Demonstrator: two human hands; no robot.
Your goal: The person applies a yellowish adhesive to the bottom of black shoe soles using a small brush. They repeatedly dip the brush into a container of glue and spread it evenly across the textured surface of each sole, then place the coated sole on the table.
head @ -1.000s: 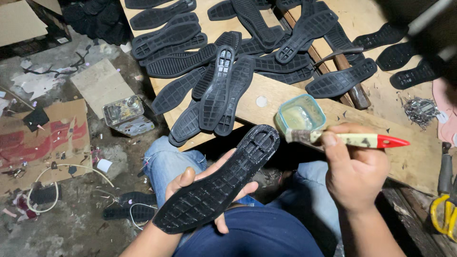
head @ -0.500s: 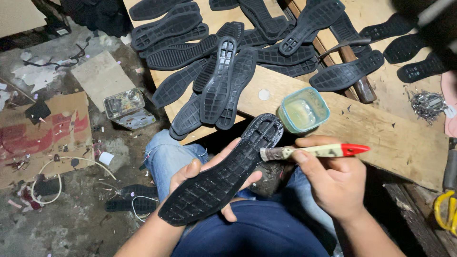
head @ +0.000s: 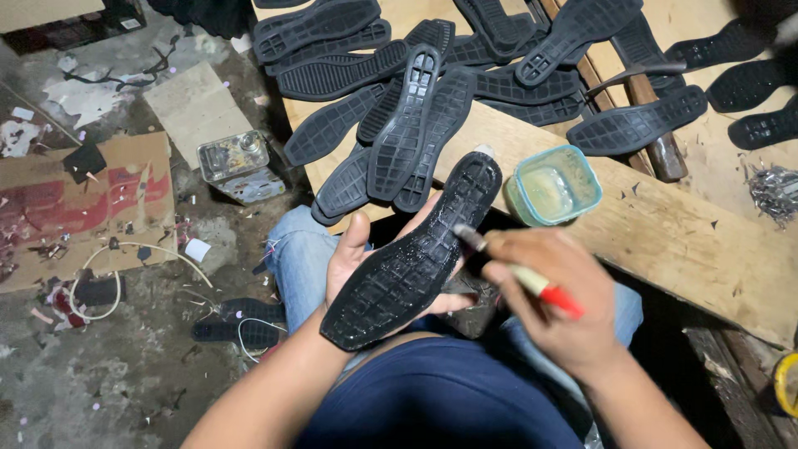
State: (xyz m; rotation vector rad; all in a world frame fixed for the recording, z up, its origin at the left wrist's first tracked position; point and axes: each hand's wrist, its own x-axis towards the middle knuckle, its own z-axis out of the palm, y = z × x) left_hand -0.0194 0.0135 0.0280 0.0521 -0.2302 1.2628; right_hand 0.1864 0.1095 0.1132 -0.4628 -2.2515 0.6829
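Brush (head: 507,270) now down from tub (head: 553,185) onto held sole (head: 411,258).

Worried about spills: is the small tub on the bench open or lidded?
Open. The teal-rimmed tub stands upright on the wooden bench, no lid on it, its pale contents showing from above.

Sole (head: 413,259) on left hand (head: 357,262); brush (head: 515,273) right of it; tub (head: 554,185) on bench (head: 665,241) behind
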